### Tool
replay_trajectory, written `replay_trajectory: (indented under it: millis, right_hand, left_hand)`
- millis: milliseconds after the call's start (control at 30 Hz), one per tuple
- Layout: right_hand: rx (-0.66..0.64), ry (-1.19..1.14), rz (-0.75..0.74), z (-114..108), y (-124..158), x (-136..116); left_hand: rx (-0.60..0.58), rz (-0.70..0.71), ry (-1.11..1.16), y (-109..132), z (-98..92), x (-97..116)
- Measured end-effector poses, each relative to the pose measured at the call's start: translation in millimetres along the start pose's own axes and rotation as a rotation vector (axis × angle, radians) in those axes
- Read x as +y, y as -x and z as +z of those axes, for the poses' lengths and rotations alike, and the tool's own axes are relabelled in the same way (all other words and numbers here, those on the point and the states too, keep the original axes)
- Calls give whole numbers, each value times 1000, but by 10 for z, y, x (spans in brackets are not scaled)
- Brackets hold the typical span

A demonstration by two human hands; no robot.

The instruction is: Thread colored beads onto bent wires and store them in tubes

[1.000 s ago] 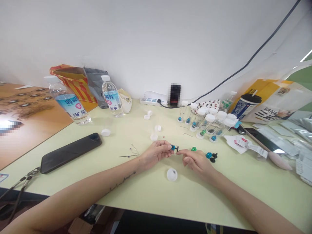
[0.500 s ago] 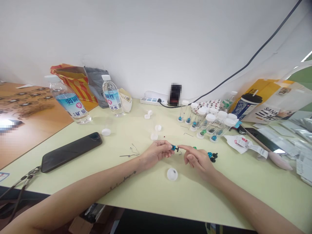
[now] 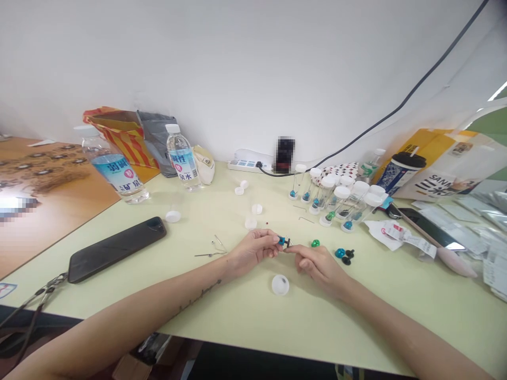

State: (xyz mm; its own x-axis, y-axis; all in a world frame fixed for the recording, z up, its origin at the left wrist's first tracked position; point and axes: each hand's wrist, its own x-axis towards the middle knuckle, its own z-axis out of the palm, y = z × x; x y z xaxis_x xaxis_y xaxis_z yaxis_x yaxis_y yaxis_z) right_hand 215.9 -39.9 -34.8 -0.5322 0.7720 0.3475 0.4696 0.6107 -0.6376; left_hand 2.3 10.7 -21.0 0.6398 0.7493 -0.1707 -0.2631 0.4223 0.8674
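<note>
My left hand is closed, pinching a small blue-and-black part between thumb and fingertips. Its black T-shaped end points right. My right hand stretches its index finger to just below that black end, seemingly touching it; the other fingers are curled and hold nothing visible. Beyond the right hand lie a small green part, a blue one and black pieces. Nearer me sits a round white cap with a dark speck inside.
Clear tubes with white caps stand in a group at right. Thin bent metal rods lie left of my hands, near a dark phone. Water bottles and a power strip are along the wall.
My right index finger has moved down and slightly left, from the tip of the black end to below it. The green part now shows fully. My left hand keeps its pinch.
</note>
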Motion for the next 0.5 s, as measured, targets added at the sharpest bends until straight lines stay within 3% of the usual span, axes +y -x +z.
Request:
replay_trajectory:
  millis: [167,333,500]
  right_hand:
    - [60,5,-96,-24,14,-53]
    - [102,-22,-26,-52,5,-53]
    - [56,-25,54,-43,-15,2]
  left_hand:
    - [0,-12,-33,4,3,5]
    - [-5,-9,-46,9,-3,0]
    - [-15,-2,-42,4,-13,-22]
